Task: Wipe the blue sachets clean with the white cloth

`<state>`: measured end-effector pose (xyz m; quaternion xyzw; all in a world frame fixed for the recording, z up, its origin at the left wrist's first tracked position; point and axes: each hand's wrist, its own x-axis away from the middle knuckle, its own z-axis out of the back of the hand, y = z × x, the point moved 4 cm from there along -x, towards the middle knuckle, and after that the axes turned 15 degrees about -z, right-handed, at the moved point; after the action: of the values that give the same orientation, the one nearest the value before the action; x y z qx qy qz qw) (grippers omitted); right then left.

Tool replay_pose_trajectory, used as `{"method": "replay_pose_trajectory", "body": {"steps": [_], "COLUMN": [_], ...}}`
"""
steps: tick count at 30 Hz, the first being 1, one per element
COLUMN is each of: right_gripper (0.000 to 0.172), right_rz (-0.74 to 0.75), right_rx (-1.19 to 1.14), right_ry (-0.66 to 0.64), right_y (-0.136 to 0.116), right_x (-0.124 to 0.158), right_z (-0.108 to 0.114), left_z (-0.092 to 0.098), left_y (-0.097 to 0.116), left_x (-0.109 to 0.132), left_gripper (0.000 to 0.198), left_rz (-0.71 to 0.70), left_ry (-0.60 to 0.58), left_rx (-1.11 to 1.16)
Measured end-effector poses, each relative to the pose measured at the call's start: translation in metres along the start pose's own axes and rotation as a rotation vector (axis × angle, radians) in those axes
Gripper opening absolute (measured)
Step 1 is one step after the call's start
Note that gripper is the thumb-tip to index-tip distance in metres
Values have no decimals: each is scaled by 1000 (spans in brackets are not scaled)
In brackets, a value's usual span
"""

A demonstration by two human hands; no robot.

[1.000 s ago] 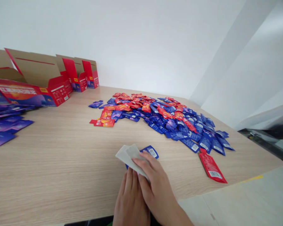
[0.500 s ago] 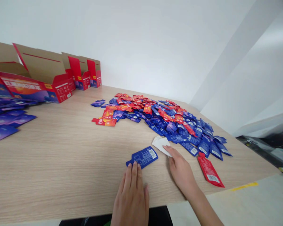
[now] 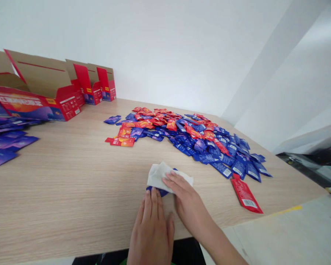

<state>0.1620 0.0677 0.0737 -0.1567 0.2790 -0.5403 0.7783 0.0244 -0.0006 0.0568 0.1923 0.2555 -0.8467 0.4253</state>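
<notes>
A blue sachet (image 3: 157, 191) lies on the wooden table (image 3: 71, 176) near its front edge, mostly covered by a white cloth (image 3: 161, 173). My left hand (image 3: 153, 228) lies flat with its fingertips on the sachet's near end. My right hand (image 3: 187, 200) presses the white cloth down onto the sachet with stretched fingers. Behind them spreads a heap of blue and red sachets (image 3: 198, 141).
A single red sachet (image 3: 246, 195) lies apart at the right near the table's edge. Open red cardboard boxes (image 3: 44, 97) stand at the back left. Flat purple pouches (image 3: 5, 145) lie at the far left. The table's right corner drops to a pale floor.
My right hand has brought the white cloth back from the right onto the blue sachet, which lay uncovered half a second ago. My left hand has stayed on the sachet.
</notes>
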Motion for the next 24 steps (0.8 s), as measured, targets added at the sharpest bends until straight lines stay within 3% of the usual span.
{"method": "replay_pose_trajectory", "body": {"steps": [4,7,9,12,15,17,20,24], "right_gripper": [77,72,70,71,69,69,78,84], "right_rz": [-168,-263,-267,-166,-31,30,1,-148], "right_rx": [107,95,10,-134,-163,-134,-43,76], "right_ry": [122,176,210,202,51,-35,-9,96], "right_y": [58,71,58,17,-19,-24,-1,49], "right_x": [1,3,5,7,5,2,-2,-3], "right_z": [29,48,52,36,6,-8,-6,23], "left_z": [-1,-3,-4,-6,-9,-10,-6,-2], "left_y": [3,5,5,5,3,1,1,3], "left_x": [-3,-4,-3,-1,2,2,1,-2], "left_gripper": [59,59,58,56,55,54,55,57], "left_rz": [19,24,19,-7,-51,-63,-32,3], "left_ry": [-4,-5,-6,-4,-37,-60,-42,-2], "left_rx": [-51,-79,-96,-111,-69,-36,-44,-33]}}
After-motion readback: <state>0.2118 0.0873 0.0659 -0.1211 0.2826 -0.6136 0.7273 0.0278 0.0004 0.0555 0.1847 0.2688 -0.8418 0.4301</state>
